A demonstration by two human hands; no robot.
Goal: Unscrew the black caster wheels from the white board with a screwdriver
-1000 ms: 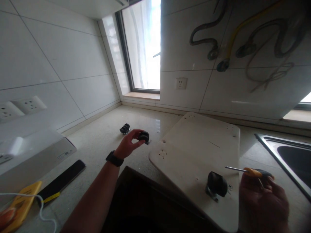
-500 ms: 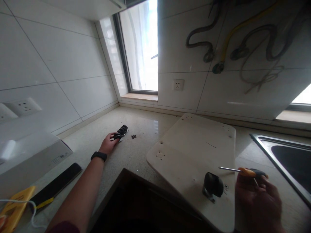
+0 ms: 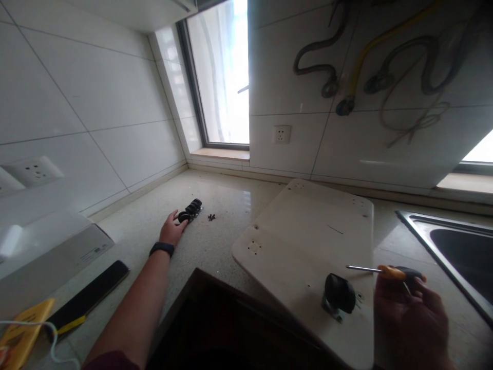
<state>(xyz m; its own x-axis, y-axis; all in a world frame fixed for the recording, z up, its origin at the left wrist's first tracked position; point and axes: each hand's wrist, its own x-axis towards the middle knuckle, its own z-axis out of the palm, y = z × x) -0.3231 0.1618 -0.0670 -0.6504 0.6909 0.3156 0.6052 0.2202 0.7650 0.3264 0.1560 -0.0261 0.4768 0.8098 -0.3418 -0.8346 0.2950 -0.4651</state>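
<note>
My left hand [image 3: 172, 229] reaches across the counter, its thumb and fingers around a black caster wheel [image 3: 184, 217]. More black casters [image 3: 193, 205] stand in a row just beyond it, and a small heap of screws [image 3: 211, 217] lies to their right. In my right hand [image 3: 414, 318] is a screwdriver [image 3: 393, 272] with an orange and black handle, its shaft pointing left over a white board [image 3: 300, 231]. A thin small piece, perhaps a screw, also shows between the right fingers. One black caster [image 3: 339, 293] stands on the board's near right corner.
The board has small holes at its corners and lies across the counter [image 3: 215, 241], past its front edge. A sink [image 3: 419, 231] is to the right. At left are a white box [image 3: 77, 257], a dark flat case [image 3: 92, 293] and a yellow packet [image 3: 26, 329] with a white cable.
My left hand has shifted very slightly and stays at the same caster. The view has moved a little. My right hand and screwdriver keep nearly the same place.
</note>
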